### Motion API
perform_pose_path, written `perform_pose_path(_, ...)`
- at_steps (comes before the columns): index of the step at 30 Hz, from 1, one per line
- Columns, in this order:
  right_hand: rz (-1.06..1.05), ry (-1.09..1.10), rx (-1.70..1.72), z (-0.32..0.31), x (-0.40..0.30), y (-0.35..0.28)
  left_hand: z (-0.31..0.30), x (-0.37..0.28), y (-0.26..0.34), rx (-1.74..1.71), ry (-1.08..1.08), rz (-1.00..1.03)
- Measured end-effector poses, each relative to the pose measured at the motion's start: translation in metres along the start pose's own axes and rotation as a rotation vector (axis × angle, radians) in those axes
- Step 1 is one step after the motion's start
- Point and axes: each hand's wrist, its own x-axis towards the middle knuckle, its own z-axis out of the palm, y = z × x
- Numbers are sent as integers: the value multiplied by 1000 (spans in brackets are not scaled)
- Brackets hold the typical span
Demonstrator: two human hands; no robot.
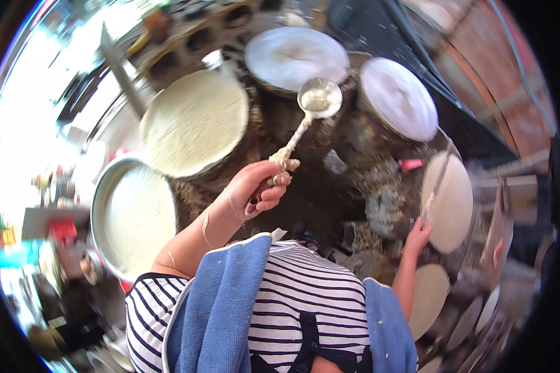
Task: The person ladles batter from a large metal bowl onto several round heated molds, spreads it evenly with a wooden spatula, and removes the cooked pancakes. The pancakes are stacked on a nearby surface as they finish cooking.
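My left hand (263,186) is closed around the handle of a metal ladle (321,98); thick pale batter lies in its bowl and clings to the handle. Blobs of batter stick to the fingers and forearm. At the right, my right hand (419,234) grips a long thin stick (441,175), which crosses in front of a pale round sheet (450,205), seemingly on a griddle. A wide round surface coated in cream-coloured batter (196,123) lies beyond my left hand. Left of my left arm stands a large metal basin (140,219) of whitish batter.
Two blurred round whitish discs, one at the top (297,58), one at the upper right (399,99), ring the dark work area. Another pale disc (429,300) lies beside my right arm. A red-handled tool (410,164) rests near the right griddle. A red container (63,231) stands far left.
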Motion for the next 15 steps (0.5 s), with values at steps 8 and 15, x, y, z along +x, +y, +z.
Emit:
perform_pose_path(8,-391,-1500,643,60,-169,-326,-52,-181,-87,-291,546,490)
perform_pose_path(15,-1677,-1366,41,112,-347,-438,-139,-285,-191,-517,1073,767)
